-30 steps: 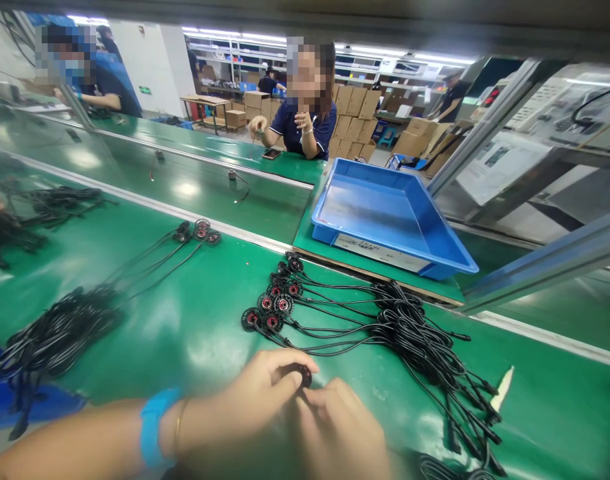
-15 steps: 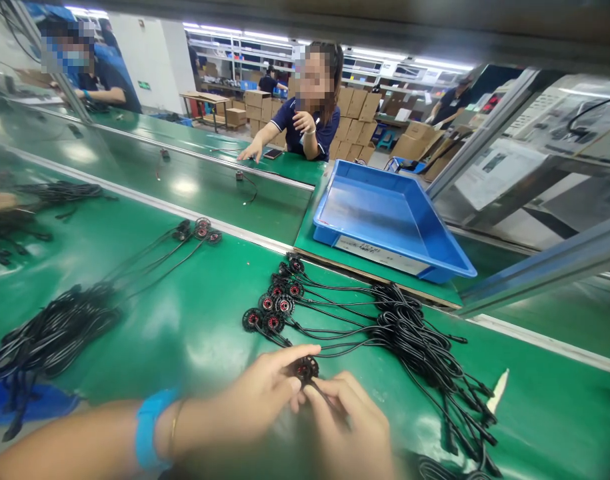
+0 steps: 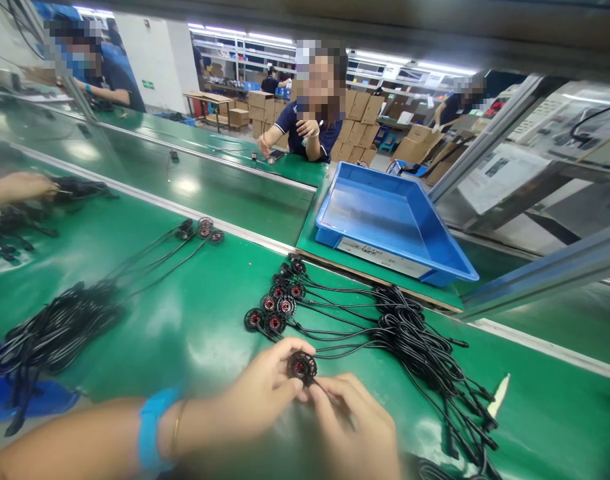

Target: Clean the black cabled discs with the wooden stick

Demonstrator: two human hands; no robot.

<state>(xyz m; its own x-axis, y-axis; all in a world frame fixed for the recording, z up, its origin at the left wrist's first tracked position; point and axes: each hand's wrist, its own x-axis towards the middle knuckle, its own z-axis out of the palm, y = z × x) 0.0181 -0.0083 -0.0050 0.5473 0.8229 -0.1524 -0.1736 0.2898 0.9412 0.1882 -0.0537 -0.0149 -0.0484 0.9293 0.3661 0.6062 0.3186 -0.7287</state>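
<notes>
Between my hands is a round black part with a red spoked centre, with a black cable coming off it. My left hand, a blue band on its wrist, pinches the part's rim between thumb and fingers. The fingers of my right hand are closed on the cable just below the part. Beyond them lie several similar round parts in a cluster, their cables running right into a coiled black bundle.
A blue tray stands on a raised ledge behind the cluster. Another cable bundle lies at left, its round parts farther back. A co-worker's hand is at far left. Another co-worker sits across the line. A metal post slants at right.
The round part has turned so its red centre faces me more fully. The co-worker across has drawn a lowered hand to the right; the hand at far left has reached further in.
</notes>
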